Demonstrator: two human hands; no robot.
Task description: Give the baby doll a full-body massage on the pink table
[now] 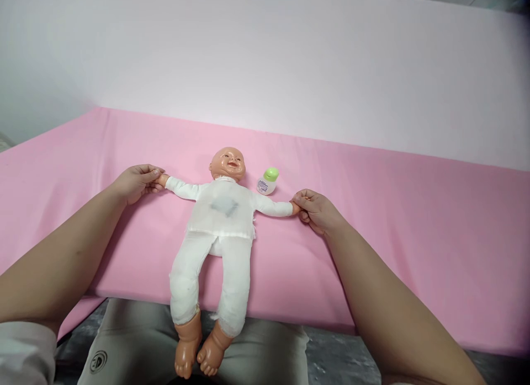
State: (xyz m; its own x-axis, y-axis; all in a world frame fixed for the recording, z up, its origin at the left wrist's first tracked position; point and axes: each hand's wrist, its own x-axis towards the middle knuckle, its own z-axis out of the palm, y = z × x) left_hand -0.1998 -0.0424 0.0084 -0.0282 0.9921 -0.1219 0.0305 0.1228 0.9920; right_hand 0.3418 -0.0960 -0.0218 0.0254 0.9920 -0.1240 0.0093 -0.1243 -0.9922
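Head camera is looking down at a doll that is lying on its back on a pink sheet, arms spread wide to either side. I am pinching the doll's small hand with my left hand, fingers closed around it at the end of its outstretched sleeve. My right hand is doing the same on the other side, fingertips clamped on the doll's other hand. Both of my forearms are reaching in from the bottom corners and resting on the sheet.

The doll is wearing a white top and white trousers, with a greyish smudge on the chest. Its head is pointing away from me, toward a pale wall, and its face is turned up. Its legs are running toward me, and its bare feet are hanging past the near edge of the sheet, over my lap in grey trousers.

A bottle with a green cap is lying tilted on the sheet just beside the doll's shoulder, near my right hand but apart from it.
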